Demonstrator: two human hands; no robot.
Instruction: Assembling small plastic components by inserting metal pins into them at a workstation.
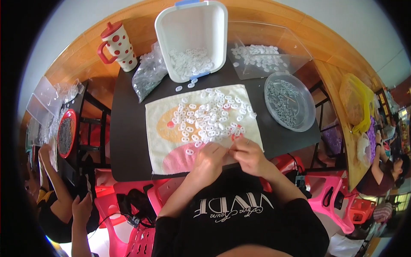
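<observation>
Both hands are close together at the front edge of a patterned towel (pixel 156 124). My left hand (pixel 210 160) is closed, its fingertips pinched toward the right. Facing it, my right hand (pixel 248 157) is pinched as well, nearly touching the left. Whatever lies between the fingertips is too small or hidden to make out. Just beyond them, a loose heap of small white oval plastic pieces with two holes (pixel 209 115) spreads over the towel.
Behind the towel stand a white bin (pixel 220 25) holding more white pieces, a clear tray (pixel 295 51), a plastic bag (pixel 150 70) and a spotted tumbler (pixel 120 45). A round tub (pixel 306 118) of grey screw-like parts sits right. Other people work at both sides.
</observation>
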